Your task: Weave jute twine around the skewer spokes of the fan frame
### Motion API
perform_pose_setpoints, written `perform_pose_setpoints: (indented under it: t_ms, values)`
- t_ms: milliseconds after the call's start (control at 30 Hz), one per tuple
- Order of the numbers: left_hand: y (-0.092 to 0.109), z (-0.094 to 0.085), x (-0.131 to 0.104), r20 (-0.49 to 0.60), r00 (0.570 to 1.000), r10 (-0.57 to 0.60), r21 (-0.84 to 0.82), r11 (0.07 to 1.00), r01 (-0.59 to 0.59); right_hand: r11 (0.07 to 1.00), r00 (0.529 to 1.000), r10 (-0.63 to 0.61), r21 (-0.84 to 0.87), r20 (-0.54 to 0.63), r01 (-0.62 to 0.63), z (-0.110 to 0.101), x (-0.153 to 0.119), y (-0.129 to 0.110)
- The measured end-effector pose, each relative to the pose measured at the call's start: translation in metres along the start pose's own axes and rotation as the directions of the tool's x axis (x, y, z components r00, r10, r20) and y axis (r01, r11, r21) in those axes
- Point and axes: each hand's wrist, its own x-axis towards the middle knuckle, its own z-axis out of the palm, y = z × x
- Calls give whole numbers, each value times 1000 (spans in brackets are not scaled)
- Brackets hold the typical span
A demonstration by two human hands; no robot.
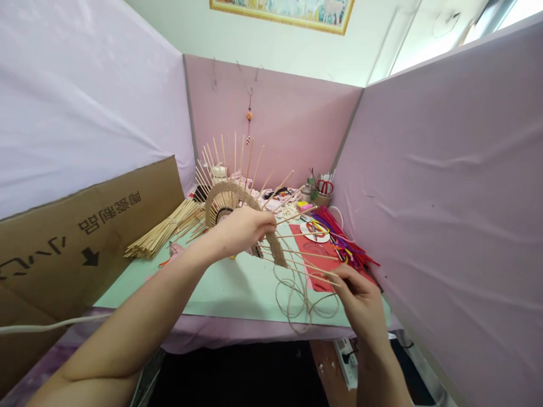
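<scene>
A half-round frame of thin wooden sticks [235,161] fans outward, with a band of brown twine [229,187] woven across the sticks. My left hand [248,229] is closed on the woven band near its right part, fingers curled over the twine and sticks. At the lower right, my right hand [356,291] pinches the outer ends of the lowest sticks between thumb and fingers. Loose twine [303,299] hangs in loops below the frame and lies on the table. The frame's centre is partly hidden behind my left hand.
A bundle of sticks [159,232] lies left beside a cardboard sheet [89,243]. Purple and red pipe cleaners [345,237], a red sheet [303,243] and a white plate [314,230] are at right. Red-handled scissors [325,187] stand behind. Pink partitions [288,124] enclose the table.
</scene>
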Motion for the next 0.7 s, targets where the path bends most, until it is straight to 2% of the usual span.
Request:
perform_pose_setpoints:
  t_ms: [67,133,200,300,400,567,700]
  values:
    - [1,-1,0,19,1000,7,-104,995,-5,993,987,117,10,109,-118,16,1,15]
    - [2,-1,-1,37,999,20,-154,988,-14,985,962,167,7,215,-173,34,0,24]
    - [2,1,-1,29,998,47,-131,990,-43,987,948,156,1,277,-162,49,-1,28]
    - [4,2,-2,-19,995,96,-67,993,-97,994,951,105,-11,289,-107,63,-1,27]
    - [5,1,-2,-50,996,70,-73,995,-73,996,961,87,-8,264,-88,64,1,22]
    - [6,3,0,-138,990,15,-96,995,-29,994,957,106,-45,269,-98,54,3,18]
    - [3,4,3,-186,983,-10,-111,994,-11,996,964,61,-75,257,-43,48,7,13]
